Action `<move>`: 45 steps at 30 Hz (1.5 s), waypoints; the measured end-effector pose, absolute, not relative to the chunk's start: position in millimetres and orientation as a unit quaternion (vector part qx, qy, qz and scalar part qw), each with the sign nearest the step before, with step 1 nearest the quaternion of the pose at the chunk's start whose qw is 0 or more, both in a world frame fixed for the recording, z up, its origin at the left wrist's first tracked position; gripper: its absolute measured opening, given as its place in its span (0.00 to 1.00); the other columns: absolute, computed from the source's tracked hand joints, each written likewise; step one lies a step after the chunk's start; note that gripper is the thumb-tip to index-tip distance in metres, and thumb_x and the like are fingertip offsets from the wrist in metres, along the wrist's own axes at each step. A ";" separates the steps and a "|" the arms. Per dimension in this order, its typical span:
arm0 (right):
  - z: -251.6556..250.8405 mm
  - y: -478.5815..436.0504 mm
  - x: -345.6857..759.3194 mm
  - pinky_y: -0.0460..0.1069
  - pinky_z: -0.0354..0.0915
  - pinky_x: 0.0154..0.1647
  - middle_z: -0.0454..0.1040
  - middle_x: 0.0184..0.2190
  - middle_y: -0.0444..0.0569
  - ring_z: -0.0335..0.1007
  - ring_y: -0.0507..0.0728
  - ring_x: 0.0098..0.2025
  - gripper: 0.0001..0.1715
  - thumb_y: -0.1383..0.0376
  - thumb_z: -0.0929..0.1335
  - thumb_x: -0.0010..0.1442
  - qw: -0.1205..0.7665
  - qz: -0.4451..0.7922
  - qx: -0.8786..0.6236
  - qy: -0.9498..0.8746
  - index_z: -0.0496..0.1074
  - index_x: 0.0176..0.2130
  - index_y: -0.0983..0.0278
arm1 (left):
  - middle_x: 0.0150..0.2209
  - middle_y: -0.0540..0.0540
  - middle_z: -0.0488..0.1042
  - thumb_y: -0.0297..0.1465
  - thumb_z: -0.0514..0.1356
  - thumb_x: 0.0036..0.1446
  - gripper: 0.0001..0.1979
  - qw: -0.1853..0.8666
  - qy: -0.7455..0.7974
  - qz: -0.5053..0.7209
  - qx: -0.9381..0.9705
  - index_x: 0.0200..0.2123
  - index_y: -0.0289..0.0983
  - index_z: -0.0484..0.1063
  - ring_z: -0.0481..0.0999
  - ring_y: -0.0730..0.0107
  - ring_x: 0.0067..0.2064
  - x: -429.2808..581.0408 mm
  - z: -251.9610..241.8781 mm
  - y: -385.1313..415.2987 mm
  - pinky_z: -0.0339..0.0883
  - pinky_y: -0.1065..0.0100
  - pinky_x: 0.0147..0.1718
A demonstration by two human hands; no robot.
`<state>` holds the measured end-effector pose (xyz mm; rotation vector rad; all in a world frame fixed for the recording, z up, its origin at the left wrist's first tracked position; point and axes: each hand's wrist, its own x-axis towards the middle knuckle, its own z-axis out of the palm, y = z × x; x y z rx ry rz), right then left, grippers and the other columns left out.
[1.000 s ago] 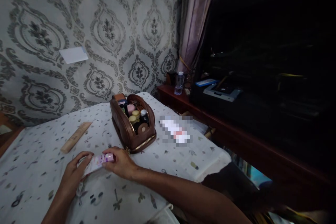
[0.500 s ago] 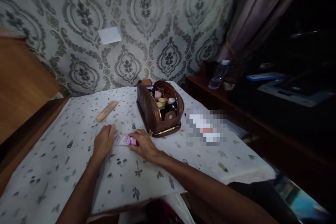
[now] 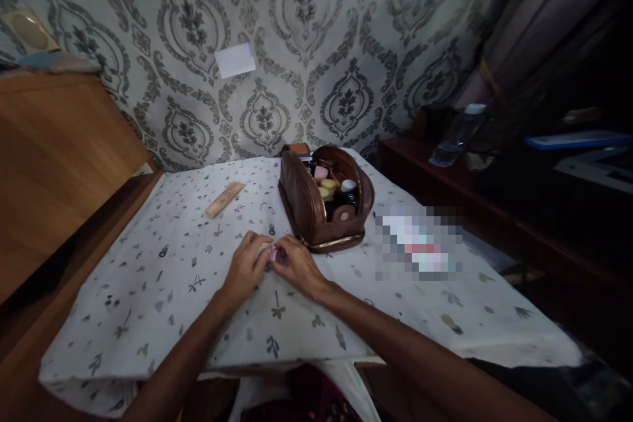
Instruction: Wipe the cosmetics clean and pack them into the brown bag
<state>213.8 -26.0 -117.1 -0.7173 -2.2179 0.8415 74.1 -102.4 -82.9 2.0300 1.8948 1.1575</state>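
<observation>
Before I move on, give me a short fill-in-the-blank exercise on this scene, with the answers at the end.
1. The top of the brown cosmetic bag is not closed but ____.
2. In the picture, the beige tube lies to the ____ of the bag.
3. A pink tube shows between the left hand and the ____ hand.
4. The cap of the clear plastic bottle is ____ in colour.

Missing words: open; left; right; white.

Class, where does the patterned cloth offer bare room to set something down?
The cloth is bare left of the left hand, nearer than the beige tube, and between tube and brown bag. Crowded: where left hand, right hand and bag cluster.
</observation>
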 end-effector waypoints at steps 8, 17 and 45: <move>-114.3 -25.4 215.6 0.48 0.60 0.37 0.68 0.31 0.45 0.65 0.54 0.34 0.10 0.70 0.73 0.52 0.314 0.333 -0.275 -0.845 0.68 0.32 0.64 | 0.35 0.47 0.67 0.30 0.50 0.65 0.11 0.039 0.656 0.335 0.675 0.37 0.39 0.72 0.70 0.66 0.40 62.8 -90.3 -102.7 0.65 0.64 0.42; -116.0 -25.0 216.2 0.49 0.61 0.39 0.68 0.33 0.45 0.65 0.55 0.36 0.09 0.68 0.73 0.53 0.307 0.315 -0.282 -0.853 0.69 0.35 0.63 | 0.35 0.47 0.67 0.32 0.49 0.65 0.12 -0.047 0.725 0.268 0.632 0.36 0.40 0.71 0.70 0.64 0.39 25.8 -106.7 -108.5 0.66 0.63 0.40; -107.0 -34.5 217.8 0.45 0.60 0.33 0.70 0.30 0.42 0.64 0.51 0.30 0.11 0.73 0.71 0.51 0.332 0.356 -0.257 -0.835 0.69 0.35 0.63 | 0.34 0.45 0.70 0.34 0.46 0.68 0.13 -0.159 0.693 0.189 0.677 0.35 0.39 0.68 0.68 0.61 0.40 45.0 -90.2 -108.3 0.64 0.63 0.36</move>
